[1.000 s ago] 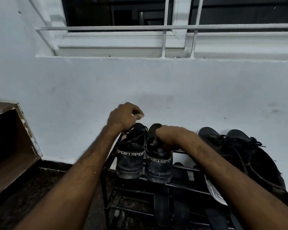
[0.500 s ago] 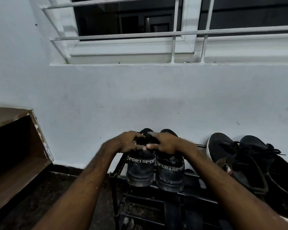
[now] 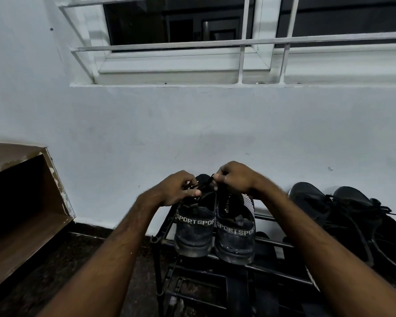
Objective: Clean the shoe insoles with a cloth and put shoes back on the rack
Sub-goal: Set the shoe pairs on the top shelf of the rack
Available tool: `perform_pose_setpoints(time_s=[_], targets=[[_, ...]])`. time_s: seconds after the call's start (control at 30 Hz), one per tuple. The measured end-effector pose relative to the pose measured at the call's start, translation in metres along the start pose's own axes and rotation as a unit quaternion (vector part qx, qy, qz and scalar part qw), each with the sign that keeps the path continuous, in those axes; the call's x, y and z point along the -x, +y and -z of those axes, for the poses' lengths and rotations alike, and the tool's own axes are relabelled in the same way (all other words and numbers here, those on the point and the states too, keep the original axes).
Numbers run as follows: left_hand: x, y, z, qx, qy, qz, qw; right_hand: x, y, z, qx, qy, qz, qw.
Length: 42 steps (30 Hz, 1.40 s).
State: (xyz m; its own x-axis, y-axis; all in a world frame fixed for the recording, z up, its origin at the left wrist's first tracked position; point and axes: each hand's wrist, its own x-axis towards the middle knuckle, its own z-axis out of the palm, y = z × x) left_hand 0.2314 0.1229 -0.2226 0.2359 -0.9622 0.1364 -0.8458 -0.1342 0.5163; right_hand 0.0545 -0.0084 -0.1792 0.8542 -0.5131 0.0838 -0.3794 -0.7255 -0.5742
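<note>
SPORT shoes sit side by side, heels out, at left end of rack top tier. Left hand and right hand: each grip pinched on laces above them. Second black pair at right end.

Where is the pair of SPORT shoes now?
In the head view, the SPORT pair stands at the left end of the rack's top tier, with another black pair to its right.
</note>
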Motion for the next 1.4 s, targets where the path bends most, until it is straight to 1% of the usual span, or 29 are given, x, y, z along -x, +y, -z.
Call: perform_pose_setpoints(time_s=[0.13,0.3,0.33,0.37,0.43,0.47,0.53,0.6,0.7,0.73,0.77,0.9,0.97,1.07,1.13,1.17,1.2,1.23,1.27,1.3,1.33,1.37,1.4], targets=[[-0.001,0.003,0.005,0.006,0.034,0.004,0.999,-0.004,-0.004,-0.009,-0.122,0.051,-0.031,0.991],[-0.002,0.019,0.019,0.054,0.088,0.049,0.993,-0.011,-0.014,-0.009,-0.226,0.122,-0.075,0.963],[-0.002,0.024,0.021,0.071,0.098,0.064,0.991,-0.012,-0.017,-0.008,-0.242,0.113,-0.089,0.96],[-0.002,0.029,0.024,0.1,0.108,0.079,0.986,-0.011,-0.02,-0.009,-0.252,0.087,-0.108,0.958],[0.0,0.04,0.028,0.17,0.11,0.099,0.974,-0.007,-0.025,-0.014,-0.263,0.006,-0.144,0.954],[0.0,0.046,0.03,0.194,0.099,0.1,0.971,-0.005,-0.027,-0.018,-0.277,-0.026,-0.161,0.947],[0.002,0.057,0.034,0.221,0.048,0.092,0.97,-0.005,-0.03,-0.022,-0.333,-0.06,-0.181,0.923],[0.002,0.066,0.04,0.214,-0.014,0.072,0.974,-0.007,-0.028,-0.022,-0.396,-0.083,-0.176,0.898],[0.005,0.072,0.046,0.136,-0.086,0.05,0.986,-0.006,-0.017,-0.017,-0.501,-0.096,-0.172,0.843],[0.005,0.072,0.046,0.112,-0.094,0.042,0.988,-0.004,-0.013,-0.015,-0.524,-0.092,-0.173,0.829],[0.006,0.07,0.045,0.101,-0.084,0.032,0.991,-0.003,-0.009,-0.014,-0.539,-0.089,-0.173,0.82],[0.009,0.063,0.039,0.117,0.016,-0.007,0.993,-0.002,-0.001,-0.01,-0.575,-0.081,-0.154,0.8],[0.009,0.066,0.036,0.145,0.036,-0.007,0.989,-0.002,0.002,-0.01,-0.583,-0.088,-0.142,0.795],[0.007,0.07,0.034,0.164,0.049,0.012,0.985,-0.001,0.005,-0.011,-0.569,-0.118,-0.119,0.805],[0.006,0.07,0.032,0.158,0.028,0.01,0.987,0.002,0.006,-0.009,-0.552,-0.155,-0.111,0.812],[0.005,0.07,0.031,0.163,0.018,0.007,0.986,0.004,0.007,-0.008,-0.554,-0.168,-0.11,0.808],[0.005,0.07,0.031,0.175,0.02,0.003,0.984,0.005,0.008,-0.007,-0.56,-0.167,-0.111,0.804],[0.005,0.07,0.032,0.188,0.04,0.001,0.981,0.005,0.009,-0.005,-0.559,-0.153,-0.115,0.807],[0.005,0.068,0.034,0.197,0.076,-0.003,0.977,0.005,0.011,-0.004,-0.544,-0.127,-0.12,0.821],[0.005,0.064,0.036,0.194,0.116,-0.005,0.974,0.005,0.012,-0.003,-0.502,-0.089,-0.128,0.851],[0.005,0.058,0.037,0.175,0.143,-0.006,0.974,0.006,0.014,-0.002,-0.426,-0.043,-0.135,0.893],[0.005,0.052,0.037,0.135,0.135,-0.002,0.982,0.006,0.016,-0.003,-0.326,0.003,-0.137,0.935],[0.006,0.046,0.035,0.082,0.091,0.007,0.992,0.006,0.017,-0.004,-0.23,0.034,-0.136,0.963]])
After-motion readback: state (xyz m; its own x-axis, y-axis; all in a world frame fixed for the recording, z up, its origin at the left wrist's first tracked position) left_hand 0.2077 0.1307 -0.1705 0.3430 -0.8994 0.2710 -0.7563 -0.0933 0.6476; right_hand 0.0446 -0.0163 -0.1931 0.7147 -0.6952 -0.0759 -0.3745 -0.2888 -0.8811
